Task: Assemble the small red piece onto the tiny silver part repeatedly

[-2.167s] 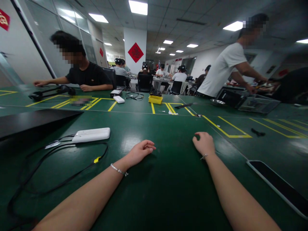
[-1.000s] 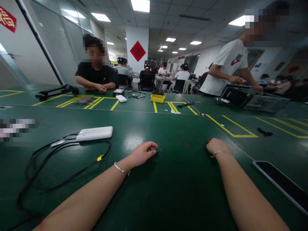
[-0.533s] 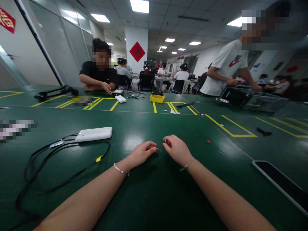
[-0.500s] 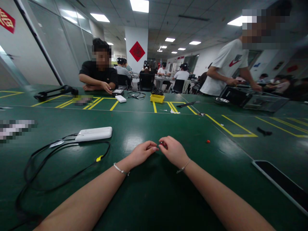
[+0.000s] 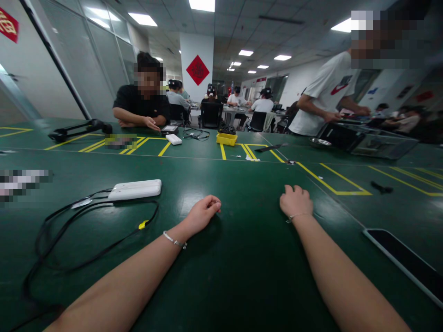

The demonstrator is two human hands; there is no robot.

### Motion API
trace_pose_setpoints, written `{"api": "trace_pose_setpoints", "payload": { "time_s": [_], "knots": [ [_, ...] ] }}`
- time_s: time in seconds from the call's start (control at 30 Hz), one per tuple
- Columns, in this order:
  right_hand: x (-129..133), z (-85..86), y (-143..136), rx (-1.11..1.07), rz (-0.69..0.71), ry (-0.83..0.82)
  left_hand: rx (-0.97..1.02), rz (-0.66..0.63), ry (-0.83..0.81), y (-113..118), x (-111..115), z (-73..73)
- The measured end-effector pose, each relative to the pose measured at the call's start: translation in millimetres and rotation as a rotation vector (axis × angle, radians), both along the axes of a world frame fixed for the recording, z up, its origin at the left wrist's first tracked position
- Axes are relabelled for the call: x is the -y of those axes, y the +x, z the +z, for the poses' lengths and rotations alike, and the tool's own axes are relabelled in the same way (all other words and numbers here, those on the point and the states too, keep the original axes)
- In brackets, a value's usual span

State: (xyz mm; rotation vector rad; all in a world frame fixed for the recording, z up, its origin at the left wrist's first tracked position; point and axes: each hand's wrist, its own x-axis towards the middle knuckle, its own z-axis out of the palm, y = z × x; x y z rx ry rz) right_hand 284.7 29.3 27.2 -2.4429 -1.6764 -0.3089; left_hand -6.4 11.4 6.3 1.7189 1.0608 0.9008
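Though apart from both hands (image 5: 203,216) (image 5: 296,202), white power bank (image 5: 135,189) nearer the left.

Over the worktop (image 5: 238,281), the left hand (image 5: 201,216) has its fingers curled; the right hand (image 5: 296,203) is palm-down, its underside hidden. A white power bank (image 5: 135,190) lies at the left's ten o'clock, a phone (image 5: 403,260) at the right's four.
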Motion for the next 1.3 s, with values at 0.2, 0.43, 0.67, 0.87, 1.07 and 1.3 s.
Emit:
{"api": "trace_pose_setpoints", "payload": {
  "time_s": [0.2, 0.43, 0.67, 0.87, 1.07, 1.3],
  "knots": [
    [0, -2.5, 37, -0.1, -0.093, -0.234, -0.012, -0.001, 0.02, 0, -1, 0.2],
    [3, 3.1, -40, -0.445, 0.376, -0.136, -0.126, -0.046, 0.088, -1, 1, 4.1],
    [23, -2.9, -124, -1.125, 0.715, 0.042, -0.125, -0.102, 0.115, 0, 0, -0.4],
    [29, -6.4, -128, -1.043, 0.708, 0.095, -0.141, -0.097, 0.113, 0, 1, -1.1],
    [29, -7.5, -130, -1.172, 0.686, 0.07, -0.134, -0.081, 0.095, 1, 2, 2.2],
    [32, -13.2, -131, -1.054, 0.757, 0.189, -0.132, -0.078, 0.034, 1, 3, 2.6]
  ]
}}
